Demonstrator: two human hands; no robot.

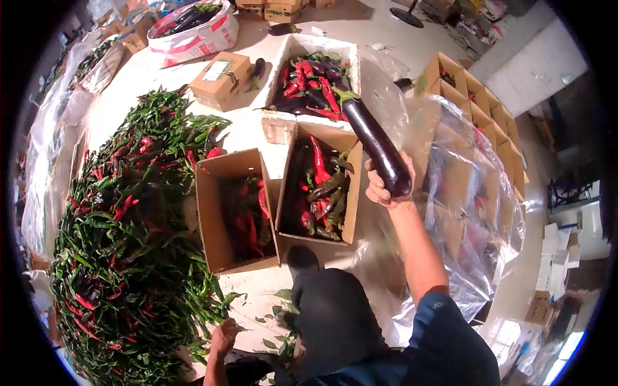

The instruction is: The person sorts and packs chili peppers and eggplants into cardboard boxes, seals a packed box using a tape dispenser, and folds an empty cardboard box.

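My right hand (390, 181) is wrapped round the lower end of a long dark purple eggplant (372, 138), held up with its green stem pointing away from me. Below and left of it stands a cardboard box (353, 209) with red and dark green peppers (327, 186) inside. A second cardboard box (209, 222) beside it holds red peppers in shadow. My left hand (224, 335) is low at the edge of a large heap of green and red peppers (122, 257). Its fingers are curled closed, and what they hold, if anything, is too small to make out.
A white foam box (283, 61) beyond the cartons holds eggplants and red peppers. Clear plastic sheeting (463, 225) partly covers divided cardboard boxes (479, 96) on the right. Further back are a closed carton (222, 80) and a white-and-red sack (206, 38) of eggplants.
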